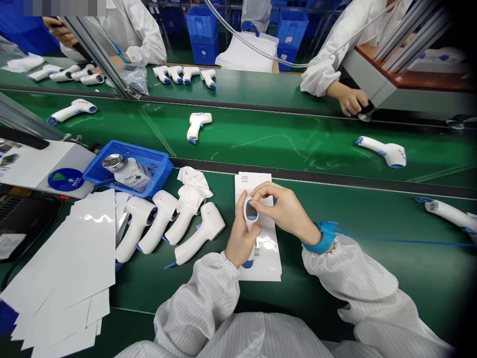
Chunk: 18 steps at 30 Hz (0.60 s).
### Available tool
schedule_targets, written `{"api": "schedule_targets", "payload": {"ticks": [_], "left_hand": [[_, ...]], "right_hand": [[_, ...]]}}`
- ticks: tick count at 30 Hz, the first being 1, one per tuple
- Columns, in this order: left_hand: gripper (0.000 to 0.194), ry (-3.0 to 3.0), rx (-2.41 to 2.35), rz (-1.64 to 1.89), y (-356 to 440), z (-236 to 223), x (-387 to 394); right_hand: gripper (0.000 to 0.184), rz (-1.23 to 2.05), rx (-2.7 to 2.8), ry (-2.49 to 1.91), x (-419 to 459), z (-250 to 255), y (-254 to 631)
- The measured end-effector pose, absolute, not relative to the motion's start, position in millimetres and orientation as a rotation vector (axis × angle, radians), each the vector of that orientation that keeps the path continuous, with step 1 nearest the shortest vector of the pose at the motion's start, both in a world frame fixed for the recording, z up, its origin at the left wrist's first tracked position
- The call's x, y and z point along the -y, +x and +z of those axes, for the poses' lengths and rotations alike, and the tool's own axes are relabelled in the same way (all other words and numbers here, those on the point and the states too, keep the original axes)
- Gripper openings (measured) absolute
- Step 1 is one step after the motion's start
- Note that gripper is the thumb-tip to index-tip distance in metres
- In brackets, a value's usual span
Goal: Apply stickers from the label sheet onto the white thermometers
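My left hand (240, 241) is wrapped around the handle of a white infrared thermometer (251, 223), whose small dark screen faces up. My right hand (285, 206) bends over from the right, thumb and forefinger pinched at the screen's upper edge; whether a thin film lies between them I cannot tell. White printed sheets (268, 258) lie beneath both hands on the green bench. Left of them, several white thermometers (203, 233) rest in a slanted row, and a crumpled white cloth (194, 189) covers part of one.
A blue tray (162, 174) holds a metal-topped bottle. White sheets (74, 268) are spread at left. Several thermometers lie on the green conveyor (261, 134) beyond the bench. Across it are two co-workers' arms. A blue wrist strap's cord (402, 241) runs right, toward another thermometer (447, 214).
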<state>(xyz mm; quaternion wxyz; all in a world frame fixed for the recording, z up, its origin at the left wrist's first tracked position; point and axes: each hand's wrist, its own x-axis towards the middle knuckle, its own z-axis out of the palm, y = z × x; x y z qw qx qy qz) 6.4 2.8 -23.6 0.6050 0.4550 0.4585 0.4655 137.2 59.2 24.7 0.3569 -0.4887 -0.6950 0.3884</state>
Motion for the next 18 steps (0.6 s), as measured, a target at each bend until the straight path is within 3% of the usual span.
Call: {"api": "schedule_targets", "payload": {"ticks": [18], "left_hand": [[0.064,0.815,-1.101,1.069,6.3,-25.2,-2.5]], "right_hand": [[0.009,0.982,1.772,-1.277,-59.6,22.1,134.5]]}}
